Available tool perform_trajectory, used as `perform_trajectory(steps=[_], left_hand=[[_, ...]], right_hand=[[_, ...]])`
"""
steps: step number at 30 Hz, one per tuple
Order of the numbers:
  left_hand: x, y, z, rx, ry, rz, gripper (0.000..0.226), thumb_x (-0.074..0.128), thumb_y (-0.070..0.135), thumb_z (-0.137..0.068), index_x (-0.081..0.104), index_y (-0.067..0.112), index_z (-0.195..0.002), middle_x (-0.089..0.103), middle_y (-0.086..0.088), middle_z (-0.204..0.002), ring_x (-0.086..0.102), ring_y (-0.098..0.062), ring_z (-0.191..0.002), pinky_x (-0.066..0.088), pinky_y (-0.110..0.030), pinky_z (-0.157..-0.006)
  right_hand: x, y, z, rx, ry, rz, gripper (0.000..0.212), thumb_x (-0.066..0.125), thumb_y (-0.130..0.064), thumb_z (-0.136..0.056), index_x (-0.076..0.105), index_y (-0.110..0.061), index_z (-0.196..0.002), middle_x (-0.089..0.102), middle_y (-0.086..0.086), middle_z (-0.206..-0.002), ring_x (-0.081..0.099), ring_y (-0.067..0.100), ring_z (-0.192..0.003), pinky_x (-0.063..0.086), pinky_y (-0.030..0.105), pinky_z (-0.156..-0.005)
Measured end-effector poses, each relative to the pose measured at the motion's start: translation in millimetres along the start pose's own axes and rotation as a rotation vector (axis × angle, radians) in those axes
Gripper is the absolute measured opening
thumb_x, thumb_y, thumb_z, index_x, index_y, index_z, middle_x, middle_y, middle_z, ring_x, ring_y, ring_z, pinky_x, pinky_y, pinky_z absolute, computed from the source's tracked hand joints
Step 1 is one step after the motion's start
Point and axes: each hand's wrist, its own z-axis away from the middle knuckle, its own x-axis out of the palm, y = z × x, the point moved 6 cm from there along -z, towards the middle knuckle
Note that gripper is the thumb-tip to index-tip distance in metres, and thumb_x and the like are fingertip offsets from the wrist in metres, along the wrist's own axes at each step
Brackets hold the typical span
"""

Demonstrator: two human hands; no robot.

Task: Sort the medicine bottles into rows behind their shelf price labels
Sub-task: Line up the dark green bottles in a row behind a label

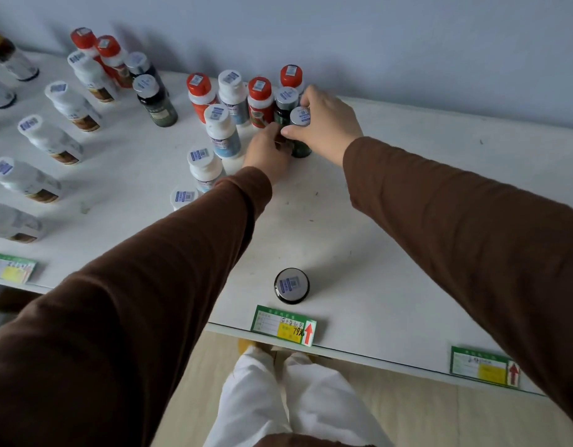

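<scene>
Both my hands reach into a cluster of bottles at the back of the white shelf (pixel 407 221). My right hand (pixel 327 121) grips a dark green bottle with a silver cap (pixel 300 117) from above and the side. My left hand (pixel 268 153) closes low on the front of that same bottle or the one beside it; I cannot tell which. A second silver-capped dark bottle (pixel 286 100) and red-capped bottles (pixel 261 91) stand just behind. One dark bottle (pixel 291 286) stands alone behind the middle price label (pixel 283 324).
White-capped bottles (pixel 217 124) run in a line left of my hands. Farther left stand rows of white bottles (pixel 72 104), plus a dark green bottle (pixel 152 98). Two more price labels: right label (pixel 483 366), left label (pixel 10 267). A wall backs the shelf.
</scene>
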Motion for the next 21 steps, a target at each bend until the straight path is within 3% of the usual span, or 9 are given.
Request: perform_trajectory(steps=[4, 6, 8, 10, 13, 17, 21], left_hand=[[-1.8, 0.1, 5.4, 0.003, -0.036, 0.092, 0.024, 0.060, 0.015, -0.093, 0.058, 0.007, -0.116, 0.067, -0.009, -0.110, 0.062, -0.023, -0.100, 0.050, -0.032, -0.088], [-7.8, 5.6, 15.0, -0.003, -0.057, 0.220, 0.022, 0.062, 0.015, -0.093, 0.055, 0.008, -0.113, 0.064, -0.004, -0.106, 0.060, -0.015, -0.094, 0.052, -0.024, -0.086], [-16.7, 15.4, 28.8, 0.012, -0.091, 0.345, 0.021, 0.063, 0.017, -0.095, 0.051, 0.010, -0.111, 0.063, 0.000, -0.105, 0.061, -0.008, -0.091, 0.051, -0.012, -0.077], [-24.7, 24.4, 45.1, 0.014, -0.161, 0.475, 0.023, 0.061, 0.020, -0.096, 0.049, 0.010, -0.114, 0.065, -0.004, -0.111, 0.064, -0.017, -0.100, 0.054, -0.018, -0.081], [-33.3, 34.8, 72.4, -0.056, -0.361, 0.737, 0.021, 0.059, 0.020, -0.098, 0.048, 0.015, -0.115, 0.068, -0.006, -0.116, 0.065, -0.024, -0.110, 0.055, -0.035, -0.095], [-39.2, 51.9, 110.7, -0.151, -0.722, 1.081, 0.034, 0.052, 0.020, -0.100, 0.045, 0.008, -0.131, 0.063, -0.019, -0.124, 0.063, -0.028, -0.112, 0.051, -0.037, -0.101], [-43.8, 61.2, 142.3, -0.193, -0.909, 1.172, 0.051, 0.050, 0.020, -0.099, 0.034, -0.002, -0.142, 0.046, -0.033, -0.141, 0.057, -0.033, -0.118, 0.046, -0.039, -0.105]], right_hand=[[-0.4, 3.4, 1.4, -0.003, 0.006, -0.022, 0.042, 0.067, -0.041, -0.085, 0.054, -0.014, -0.115, 0.061, 0.004, -0.117, 0.057, 0.023, -0.103, 0.036, 0.027, -0.077], [-10.6, 7.2, 8.5, 0.019, 0.006, -0.113, 0.040, 0.067, -0.040, -0.086, 0.058, -0.016, -0.116, 0.064, 0.002, -0.116, 0.058, 0.019, -0.101, 0.039, 0.026, -0.079], [-24.1, 12.9, 17.8, 0.050, -0.013, -0.269, 0.037, 0.067, -0.037, -0.088, 0.061, -0.016, -0.119, 0.065, 0.001, -0.113, 0.061, 0.019, -0.104, 0.049, 0.030, -0.087], [-36.5, 18.0, 31.4, 0.085, -0.062, -0.523, 0.030, 0.065, -0.029, -0.092, 0.062, -0.015, -0.118, 0.065, 0.002, -0.110, 0.064, 0.018, -0.103, 0.056, 0.036, -0.090], [-52.1, 19.7, 56.9, 0.106, -0.140, -0.774, 0.024, 0.062, -0.026, -0.096, 0.065, -0.015, -0.116, 0.068, 0.003, -0.110, 0.066, 0.015, -0.100, 0.059, 0.034, -0.086], [-64.3, 17.5, 94.7, 0.132, -0.196, -0.932, 0.020, 0.065, -0.035, -0.092, 0.070, -0.018, -0.100, 0.072, 0.001, -0.099, 0.068, 0.013, -0.089, 0.058, 0.029, -0.080], [-70.9, 13.1, 125.5, 0.119, -0.232, -1.023, 0.027, 0.064, -0.039, -0.091, 0.069, -0.014, -0.099, 0.072, 0.003, -0.097, 0.067, 0.014, -0.087, 0.055, 0.028, -0.077]])
